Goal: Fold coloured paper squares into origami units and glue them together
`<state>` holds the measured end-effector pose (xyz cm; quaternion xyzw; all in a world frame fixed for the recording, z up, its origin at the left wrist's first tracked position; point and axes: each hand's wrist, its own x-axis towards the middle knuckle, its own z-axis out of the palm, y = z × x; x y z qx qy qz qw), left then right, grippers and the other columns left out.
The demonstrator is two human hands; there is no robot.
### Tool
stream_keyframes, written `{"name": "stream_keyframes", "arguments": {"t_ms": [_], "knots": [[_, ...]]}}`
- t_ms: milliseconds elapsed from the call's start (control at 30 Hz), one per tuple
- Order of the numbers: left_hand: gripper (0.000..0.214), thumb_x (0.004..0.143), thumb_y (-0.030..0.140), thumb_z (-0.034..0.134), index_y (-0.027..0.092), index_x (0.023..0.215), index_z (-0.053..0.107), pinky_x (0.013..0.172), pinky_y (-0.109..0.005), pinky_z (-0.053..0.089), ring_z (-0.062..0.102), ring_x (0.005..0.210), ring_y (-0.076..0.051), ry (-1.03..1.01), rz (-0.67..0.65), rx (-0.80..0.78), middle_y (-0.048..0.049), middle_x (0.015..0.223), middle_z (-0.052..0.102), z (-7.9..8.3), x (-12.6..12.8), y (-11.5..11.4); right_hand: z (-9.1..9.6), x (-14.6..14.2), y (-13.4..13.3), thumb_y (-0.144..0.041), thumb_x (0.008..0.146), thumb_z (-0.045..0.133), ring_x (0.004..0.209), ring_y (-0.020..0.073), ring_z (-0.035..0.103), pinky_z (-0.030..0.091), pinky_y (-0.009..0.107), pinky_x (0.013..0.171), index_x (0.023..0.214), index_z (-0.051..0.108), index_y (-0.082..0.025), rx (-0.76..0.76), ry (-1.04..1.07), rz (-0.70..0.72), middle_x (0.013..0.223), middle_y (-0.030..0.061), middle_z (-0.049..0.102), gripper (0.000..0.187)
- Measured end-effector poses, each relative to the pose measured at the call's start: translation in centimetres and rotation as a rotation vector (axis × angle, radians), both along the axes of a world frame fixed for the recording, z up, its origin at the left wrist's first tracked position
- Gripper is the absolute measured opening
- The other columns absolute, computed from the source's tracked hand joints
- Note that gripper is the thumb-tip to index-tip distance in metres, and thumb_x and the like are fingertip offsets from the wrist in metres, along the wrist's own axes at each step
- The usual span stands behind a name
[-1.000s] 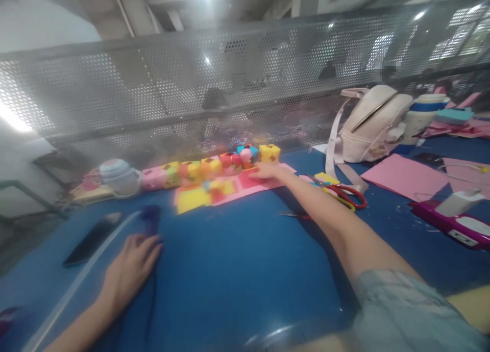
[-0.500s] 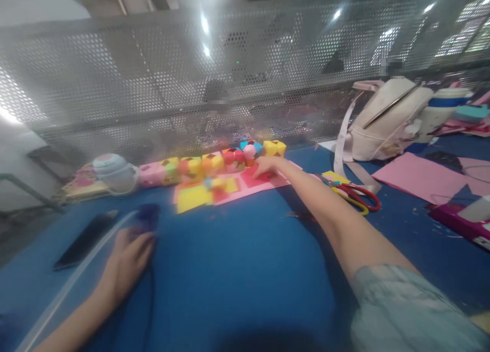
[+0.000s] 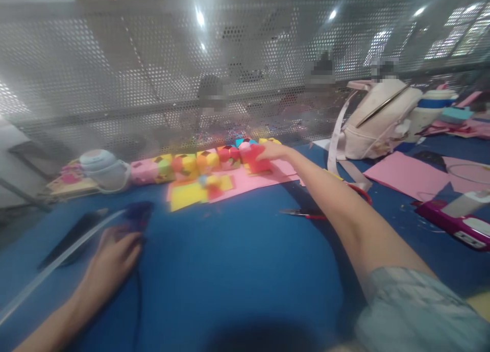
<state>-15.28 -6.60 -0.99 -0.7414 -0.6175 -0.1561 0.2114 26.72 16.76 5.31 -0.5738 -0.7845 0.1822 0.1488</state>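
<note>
Worktop [image 3: 229,270]: blue, backed by a perforated metal screen [image 3: 161,92].
Right hand [image 3: 270,152]: near 1 o'clock, fingers closed on red paper [image 3: 257,164], apparently pinched for control.
Left hand [image 3: 118,250]: 9 o'clock, curled at a blurred dark-blue corded tool [image 3: 138,214]; grip uncertain.
Paper cubes [image 3: 184,164]: 11 to 12 o'clock, presumably lined up for working room.

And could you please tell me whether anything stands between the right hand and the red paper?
Nothing visible does: the right hand meets the red paper and seems to grasp it, though blur hides the fingertips. The row of folded paper shapes stands behind, not between them.
</note>
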Motion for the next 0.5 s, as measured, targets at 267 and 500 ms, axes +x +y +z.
{"name": "stream_keyframes", "arguments": {"t_ms": [267,500], "knots": [[0.045,0.087,0.041,0.028,0.017,0.094,0.065,0.076,-0.035,0.050,0.056,0.088,-0.023,0.154,0.047,-0.041,-0.0125,0.102,0.055,1.3,1.7,-1.7,-0.6,5.2,-0.9,-0.020,0.068,0.069,0.068,0.0154,0.059,0.046,0.024,0.057,0.086,0.068,-0.008,-0.044,0.140,-0.169,0.082,0.0089,0.067,0.022],[0.049,0.087,0.044,0.025,0.018,0.083,0.067,0.070,-0.035,0.049,0.058,0.077,-0.022,0.146,0.074,-0.123,-0.0100,0.091,0.056,1.3,3.4,-4.0,-1.7,6.0,-0.9,-0.013,0.068,0.067,0.072,0.0166,0.061,0.049,0.026,0.061,0.096,0.065,-0.008,-0.070,0.349,-0.278,0.081,0.0090,0.066,0.028]]}}
